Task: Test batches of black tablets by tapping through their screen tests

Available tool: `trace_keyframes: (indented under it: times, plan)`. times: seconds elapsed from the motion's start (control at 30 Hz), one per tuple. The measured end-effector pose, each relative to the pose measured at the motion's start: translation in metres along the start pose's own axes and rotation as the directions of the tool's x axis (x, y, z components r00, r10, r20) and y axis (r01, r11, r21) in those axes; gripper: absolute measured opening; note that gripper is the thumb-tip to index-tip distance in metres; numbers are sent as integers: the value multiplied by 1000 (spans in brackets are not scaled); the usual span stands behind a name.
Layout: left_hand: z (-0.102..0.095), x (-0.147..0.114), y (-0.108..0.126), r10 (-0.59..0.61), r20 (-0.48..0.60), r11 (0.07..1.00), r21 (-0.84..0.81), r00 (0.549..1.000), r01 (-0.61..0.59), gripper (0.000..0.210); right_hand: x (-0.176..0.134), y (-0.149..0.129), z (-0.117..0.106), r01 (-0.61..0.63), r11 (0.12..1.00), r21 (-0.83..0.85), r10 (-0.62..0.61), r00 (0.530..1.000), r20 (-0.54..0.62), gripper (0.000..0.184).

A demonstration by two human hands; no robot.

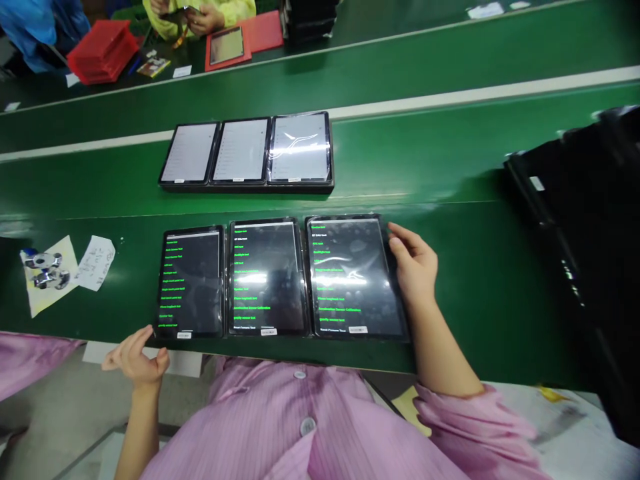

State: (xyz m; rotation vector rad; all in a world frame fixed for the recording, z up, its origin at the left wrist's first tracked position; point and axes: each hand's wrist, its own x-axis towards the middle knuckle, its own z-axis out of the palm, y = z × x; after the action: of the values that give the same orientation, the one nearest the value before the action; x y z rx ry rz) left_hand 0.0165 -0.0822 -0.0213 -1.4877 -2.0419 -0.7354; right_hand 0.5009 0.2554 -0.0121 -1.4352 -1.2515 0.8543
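Observation:
Three tablets lie in a row before me, their dark screens filled with lists of mostly green text: a left tablet (200, 287), a middle tablet (267, 280) and a right tablet (355, 277). Clear film on the right one catches the light. My right hand (416, 263) is closed at the right tablet's upper right edge, thumb and forefinger close together there; its other fingers are partly hidden. By the left tablet's lower left corner, my left hand (136, 359) is open and holds nothing, fingers stretched out and fingertips near the corner.
Beyond lies a black tray (245, 189) bearing three light-screened tablets. Dark stacked trays (575, 220) stand right. Metal parts (47, 268) and a handwritten note (96, 262) lie left. Across the green bench (425, 160), a person in yellow (230, 8) works near red trays (103, 52).

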Motion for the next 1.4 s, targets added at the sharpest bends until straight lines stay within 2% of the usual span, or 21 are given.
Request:
trace_keyframes:
  times: [0.1, 0.2, 0.23, 0.33, 0.47, 0.53, 0.6, 0.8, 0.9, 1.03, 1.1, 1.13, 1.2, 1.23, 1.27, 1.33, 1.4]
  plan:
    - [-7, 46, 31, 55, 38, 995, 78, 998, -58, 34, 2, 4, 1, -18, 1000, 15, 18, 1000, 6, 48]
    - [1, 112, 75, 29, 288, 996, 67, 957, -50, 28, 2, 6, 2, -34, 999, 40, 34, 999, -4, 47]
    - [9, 133, 88, 39, 365, 998, 24, 930, -51, 30, 2, 6, 2, -35, 999, 41, 35, 999, -6, 46]
    - [44, 185, 119, 135, 501, 990, -112, 855, -90, 35, 1, 7, 3, -46, 998, 39, 46, 999, -2, 42]
    - [90, 224, 139, 170, 688, 985, -149, 705, -92, 38, 1, 11, 3, -39, 998, 51, 39, 999, 0, 43]
    - [100, 233, 145, 151, 751, 988, -132, 643, -78, 36, 2, 14, 4, -28, 998, 50, 28, 1000, -4, 44]
    - [103, 238, 150, 136, 778, 991, -95, 614, -98, 34, 3, 16, 4, -25, 998, 51, 25, 1000, 2, 44]
    - [106, 240, 156, 118, 755, 981, 11, 645, -193, 32, 4, 18, 3, -40, 996, 85, 36, 998, 56, 43]
    - [110, 245, 155, 125, 778, 977, 13, 615, -215, 31, 4, 17, 3, -44, 995, 93, 38, 997, 60, 43]
    - [109, 251, 155, 94, 828, 969, 52, 552, -242, 37, 2, 16, 4, -40, 994, 97, 35, 998, 56, 43]
    - [107, 250, 164, 91, 828, 966, 61, 553, -250, 46, 2, 16, 4, -38, 994, 101, 32, 998, 59, 43]
    - [107, 249, 172, 118, 813, 965, 42, 570, -259, 50, 2, 16, 5, -37, 994, 102, 31, 998, 59, 43]
    - [107, 246, 194, 253, 768, 948, -75, 589, -310, 57, 2, 16, 5, -33, 994, 104, 27, 998, 61, 42]
    - [109, 245, 208, 351, 742, 922, -166, 571, -351, 58, 2, 16, 5, -32, 994, 106, 26, 998, 62, 42]
    - [110, 245, 221, 452, 719, 880, -263, 528, -395, 55, 2, 16, 5, -32, 994, 108, 25, 998, 64, 42]
    - [115, 247, 247, 604, 687, 784, -420, 404, -457, 48, 2, 16, 6, -36, 993, 114, 28, 997, 71, 43]
    - [120, 250, 265, 663, 683, 726, -485, 307, -487, 43, 2, 16, 6, -45, 991, 123, 35, 996, 83, 44]
